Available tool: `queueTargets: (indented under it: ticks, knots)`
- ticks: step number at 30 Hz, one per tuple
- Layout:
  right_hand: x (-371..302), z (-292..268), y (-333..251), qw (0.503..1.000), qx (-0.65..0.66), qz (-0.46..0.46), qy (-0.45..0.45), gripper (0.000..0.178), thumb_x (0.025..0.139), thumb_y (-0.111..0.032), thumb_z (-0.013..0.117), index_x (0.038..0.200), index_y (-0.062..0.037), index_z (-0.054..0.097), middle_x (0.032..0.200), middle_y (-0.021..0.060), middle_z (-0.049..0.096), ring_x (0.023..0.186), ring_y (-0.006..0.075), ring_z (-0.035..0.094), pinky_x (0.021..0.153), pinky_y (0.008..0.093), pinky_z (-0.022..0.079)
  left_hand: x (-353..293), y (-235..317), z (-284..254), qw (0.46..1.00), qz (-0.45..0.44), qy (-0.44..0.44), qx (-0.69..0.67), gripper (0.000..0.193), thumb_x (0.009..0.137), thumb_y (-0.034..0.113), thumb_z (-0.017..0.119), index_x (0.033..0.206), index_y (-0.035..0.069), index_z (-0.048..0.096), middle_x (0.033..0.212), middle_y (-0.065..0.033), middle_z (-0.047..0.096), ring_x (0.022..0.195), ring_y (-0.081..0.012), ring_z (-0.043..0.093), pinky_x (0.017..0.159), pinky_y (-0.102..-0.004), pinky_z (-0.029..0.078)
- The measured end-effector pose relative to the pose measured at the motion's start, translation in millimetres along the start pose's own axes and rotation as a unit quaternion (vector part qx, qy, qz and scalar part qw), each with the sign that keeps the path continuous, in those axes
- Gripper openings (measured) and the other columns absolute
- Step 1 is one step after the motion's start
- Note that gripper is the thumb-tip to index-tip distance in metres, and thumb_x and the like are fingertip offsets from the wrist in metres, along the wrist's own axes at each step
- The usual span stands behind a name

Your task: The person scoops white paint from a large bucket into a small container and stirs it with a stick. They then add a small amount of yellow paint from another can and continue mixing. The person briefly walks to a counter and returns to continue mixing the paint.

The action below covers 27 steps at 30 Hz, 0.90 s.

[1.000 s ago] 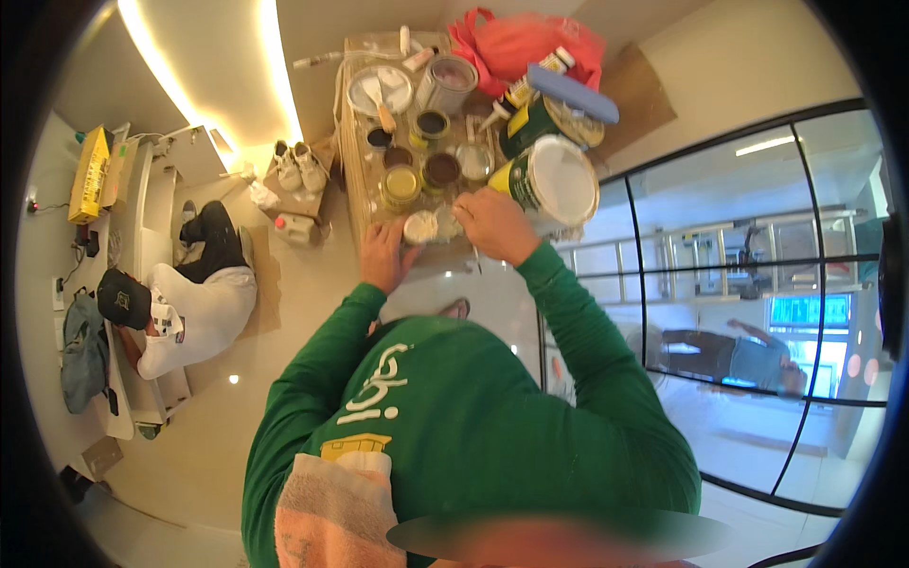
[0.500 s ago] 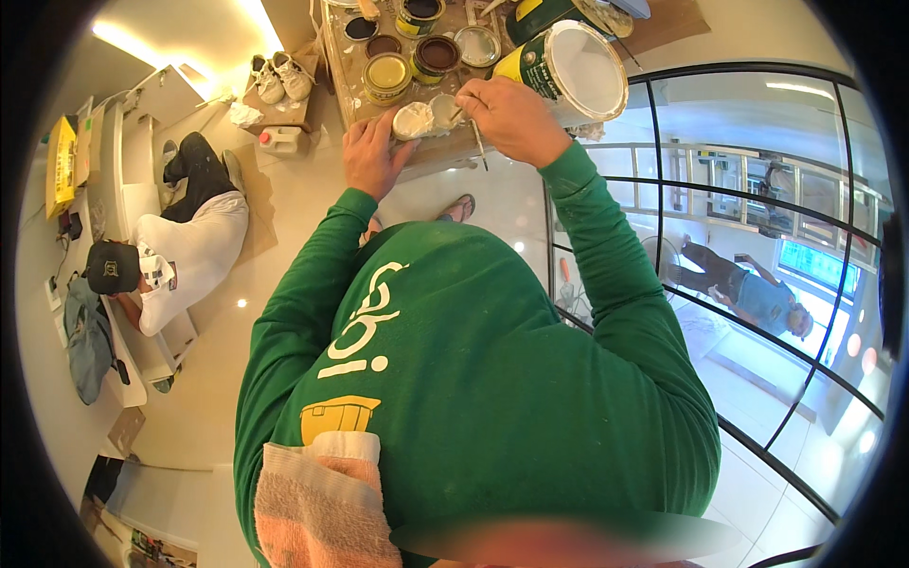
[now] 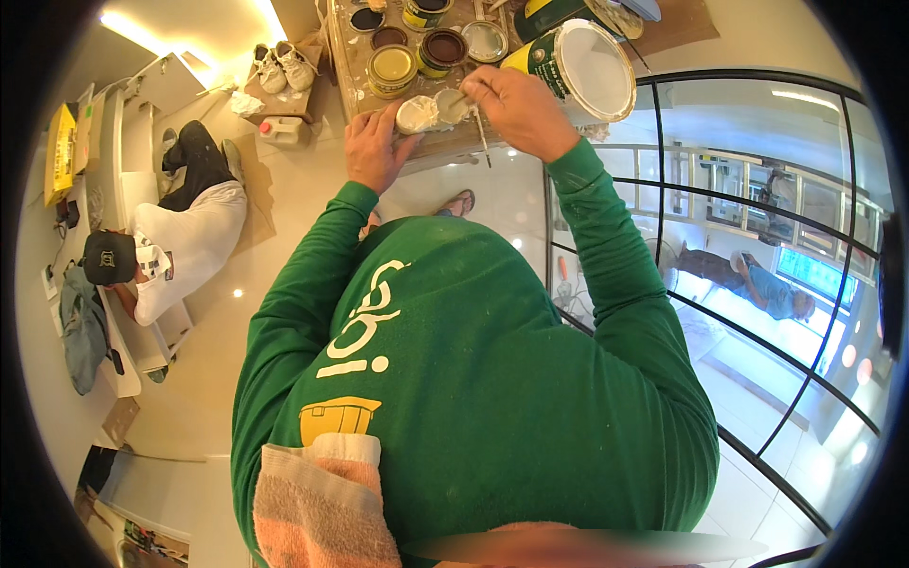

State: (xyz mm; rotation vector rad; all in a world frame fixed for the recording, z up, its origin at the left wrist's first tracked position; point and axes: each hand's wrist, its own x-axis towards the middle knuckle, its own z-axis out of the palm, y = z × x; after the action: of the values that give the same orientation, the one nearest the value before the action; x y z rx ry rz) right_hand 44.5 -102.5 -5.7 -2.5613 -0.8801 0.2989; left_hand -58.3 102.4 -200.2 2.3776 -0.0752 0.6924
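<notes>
Holding a small round tub (image 3: 417,115) of white paste in the left hand (image 3: 376,147), with fingers bent along its left side and thumb at its near edge, at the upper centre of the frame by the near edge of the bench (image 3: 443,144). Pinching a thin stick (image 3: 464,98) between thumb and fingers of the right hand (image 3: 516,106), well closed, to the right of the tub, beside a greyish disc (image 3: 451,106). Facing, just above the tub in the frame, a can of pale yellow (image 3: 392,72) and a can of dark brown (image 3: 443,52). Having, at the upper right of the hands, a large white-topped bucket (image 3: 592,71) with a green and yellow label (image 3: 532,64), printed too small to read. Wearing a green shirt (image 3: 492,360) with large white lettering above a yellow box-shaped emblem (image 3: 338,418). Showing, at the far upper left, a yellow box (image 3: 62,156) with dark print, blurred.
</notes>
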Motion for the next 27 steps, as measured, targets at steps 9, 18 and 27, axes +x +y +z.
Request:
queueTargets:
  ticks: [9,18,27]
  knots:
    - [-0.8,2.3,2.2,0.998,-0.032,-0.007,0.046,0.032,0.108,-0.033,0.06,0.115,-0.0054,0.075,0.099,0.0198,0.075,0.096,0.0407,0.071,0.084,0.0485,0.055,-0.7,0.2,0.1,1.0,0.003,0.004,-0.002,0.064,0.087,0.035,0.086,0.142,0.012,0.064,0.121,-0.0054,0.074,0.111,-0.0319,0.063,0.098,-0.046,0.048]
    - [-2.4,4.6,2.7,1.0,-0.003,0.005,0.008,0.033,0.108,-0.034,0.06,0.115,-0.0053,0.075,0.097,0.0213,0.074,0.091,0.0437,0.07,0.082,0.051,0.055,-1.4,-0.2,-0.2,1.0,-0.006,-0.005,-0.003,0.064,0.086,0.034,0.087,0.142,0.013,0.064,0.125,-0.0045,0.074,0.113,-0.0313,0.063,0.099,-0.0458,0.047]
    - [0.7,2.6,0.3,0.999,0.011,-0.012,0.03,0.033,0.109,-0.034,0.057,0.111,-0.0057,0.074,0.091,0.0209,0.075,0.09,0.0444,0.071,0.081,0.0533,0.055,0.2,2.1,-0.5,1.0,-0.006,-0.002,-0.008,0.065,0.086,0.034,0.087,0.143,0.014,0.063,0.126,-0.0038,0.074,0.114,-0.0315,0.064,0.1,-0.0459,0.047]
